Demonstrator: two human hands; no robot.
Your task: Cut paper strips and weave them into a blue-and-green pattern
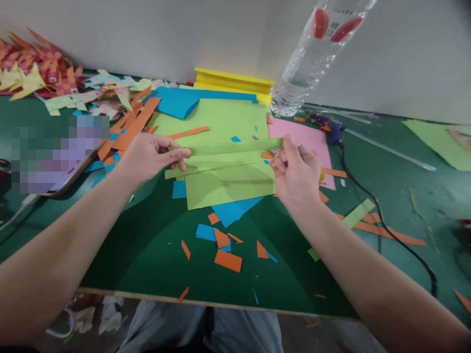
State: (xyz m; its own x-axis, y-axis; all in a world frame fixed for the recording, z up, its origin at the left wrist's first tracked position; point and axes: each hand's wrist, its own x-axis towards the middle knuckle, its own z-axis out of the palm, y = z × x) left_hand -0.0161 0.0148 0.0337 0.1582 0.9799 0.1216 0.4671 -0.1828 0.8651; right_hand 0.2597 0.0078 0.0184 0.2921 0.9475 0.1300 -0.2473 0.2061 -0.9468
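My left hand [149, 156] pinches the left end of a long light-green paper strip [231, 146]. My right hand [296, 172] grips the strip's right end, fingers curled, and something metallic shows under them that I cannot make out. The strip is stretched level between both hands, just above a light-green sheet [230, 184] lying on the green table [154, 255]. A second narrow green strip [206, 165] lies along that sheet's upper edge.
Orange strips [132, 128], blue, green and pink sheets [312, 139] and a yellow stack [233, 81] lie beyond. Orange and blue offcuts [228, 260] litter the front. A glue gun [331, 128] with black cord lies right, a plastic bottle [312, 54] behind, woven paper fish [33, 68] far left.
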